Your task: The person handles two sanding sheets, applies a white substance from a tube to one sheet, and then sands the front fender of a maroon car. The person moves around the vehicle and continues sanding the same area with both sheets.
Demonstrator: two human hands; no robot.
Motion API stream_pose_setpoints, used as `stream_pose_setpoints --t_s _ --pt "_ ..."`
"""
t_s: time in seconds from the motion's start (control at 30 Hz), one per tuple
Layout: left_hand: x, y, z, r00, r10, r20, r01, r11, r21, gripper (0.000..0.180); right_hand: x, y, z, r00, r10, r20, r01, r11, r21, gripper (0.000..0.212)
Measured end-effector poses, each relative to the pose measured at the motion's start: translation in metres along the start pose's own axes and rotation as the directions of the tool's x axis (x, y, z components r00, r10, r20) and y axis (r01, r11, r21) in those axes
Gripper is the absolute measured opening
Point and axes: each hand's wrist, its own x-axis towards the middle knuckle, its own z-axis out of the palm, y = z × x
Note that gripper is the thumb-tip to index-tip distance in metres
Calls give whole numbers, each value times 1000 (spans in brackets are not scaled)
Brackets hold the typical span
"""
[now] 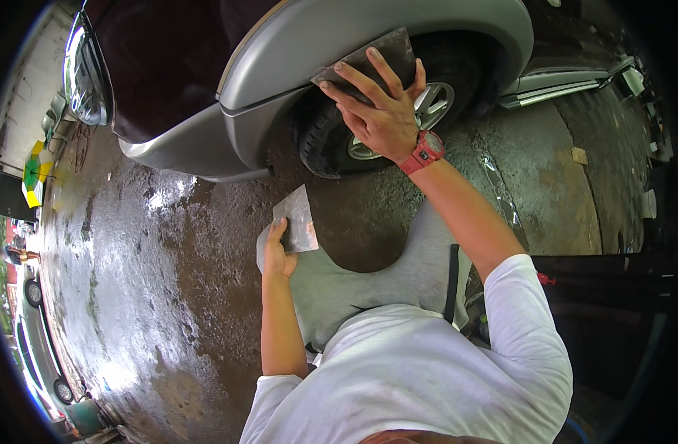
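Observation:
My left hand (279,255) grips a thin grey rectangular plate (297,214) by its lower left edge, above my left knee, the thumb on its face. My right hand (383,118), with a red watch (426,149) on its wrist, reaches up to the car's wheel arch. Its spread fingers lie over a dark, dusty rectangular plate (394,55) at the grey wheel-arch trim (294,55). Part of the plate is hidden under the fingers; whether it touches the trim I cannot tell. Behind that hand stands the tyre (323,140) with its silver rim (435,103).
The car's dark body (169,59) and grey bumper (198,148) fill the upper left. Wet, rough concrete (146,259) lies under and beside me. A side step (561,90) juts out at upper right. Further off are a yellow-green umbrella (35,174) and a parked car (39,340).

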Motion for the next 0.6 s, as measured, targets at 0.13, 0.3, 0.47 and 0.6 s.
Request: stream_pose_setpoints --t_s 0.13,0.3,0.47,0.6 --pt "3 -4 -2 1000 -5 -11 5 1000 -12 39 5 0 1 1000 -11 -17 12 999 43 52" --pt "6 -4 -8 999 0 32 1 1000 -14 37 7 2 7 999 -38 -6 38 998 53 55" --pt "0 -1 1 1000 -9 0 9 1000 5 39 1 3 3 1000 -9 8 9 999 45 54" --pt "-3 -2 2 1000 4 -23 -4 1000 14 41 5 -3 0 1000 9 -8 -8 997 73 51"
